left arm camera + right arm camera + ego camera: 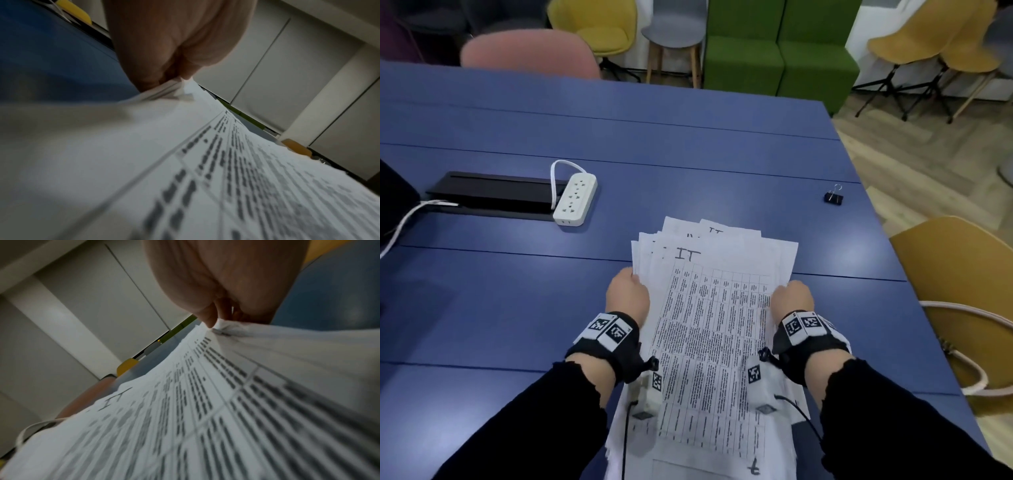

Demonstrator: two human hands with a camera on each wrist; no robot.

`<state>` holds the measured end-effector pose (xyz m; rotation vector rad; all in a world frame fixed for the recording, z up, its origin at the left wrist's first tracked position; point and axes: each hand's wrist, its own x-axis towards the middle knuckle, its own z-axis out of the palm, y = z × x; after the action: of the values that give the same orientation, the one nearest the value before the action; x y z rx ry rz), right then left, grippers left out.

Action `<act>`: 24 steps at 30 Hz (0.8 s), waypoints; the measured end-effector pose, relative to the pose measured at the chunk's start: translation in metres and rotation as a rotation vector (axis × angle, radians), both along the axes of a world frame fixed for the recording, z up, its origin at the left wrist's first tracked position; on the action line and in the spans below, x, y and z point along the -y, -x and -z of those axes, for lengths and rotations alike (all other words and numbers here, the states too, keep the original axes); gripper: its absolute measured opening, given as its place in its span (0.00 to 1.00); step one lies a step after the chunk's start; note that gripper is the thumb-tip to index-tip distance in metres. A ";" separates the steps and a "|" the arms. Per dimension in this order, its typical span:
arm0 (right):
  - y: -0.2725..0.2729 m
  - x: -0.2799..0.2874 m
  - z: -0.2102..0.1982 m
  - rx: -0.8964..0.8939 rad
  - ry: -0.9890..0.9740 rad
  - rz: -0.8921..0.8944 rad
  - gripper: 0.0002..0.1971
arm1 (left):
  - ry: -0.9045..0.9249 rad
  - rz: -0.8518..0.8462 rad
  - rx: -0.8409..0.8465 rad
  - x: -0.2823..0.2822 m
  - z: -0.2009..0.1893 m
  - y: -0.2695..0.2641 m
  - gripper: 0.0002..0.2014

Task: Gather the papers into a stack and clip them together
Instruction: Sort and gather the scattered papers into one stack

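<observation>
Black frilled-cuff sleeves (544, 411) — black wristbands (613, 346) with white square-code tags, small white cameras (650, 390), thin black cables (625, 442).

Papers (709, 325) lie on the table (517, 291), near edge, between left hand (627, 294) and right hand (792, 297), each gripping one side edge. Sheets fan out unevenly at the far end. Binder clip (833, 197) sits well apart, far right, near the table's edge. Power strip (575, 199) far left, beside the cable tray (493, 195).
</observation>
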<state>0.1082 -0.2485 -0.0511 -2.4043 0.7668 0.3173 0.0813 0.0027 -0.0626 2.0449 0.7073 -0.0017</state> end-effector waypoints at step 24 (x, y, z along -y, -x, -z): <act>0.058 0.015 0.001 -0.132 -0.471 -0.210 0.13 | 0.739 0.193 -0.236 -0.018 0.014 0.049 0.19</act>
<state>0.0500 -0.2632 -0.0517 -2.0279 0.4320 0.6678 0.0324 0.0207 -0.0763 1.3958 0.5375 -0.5449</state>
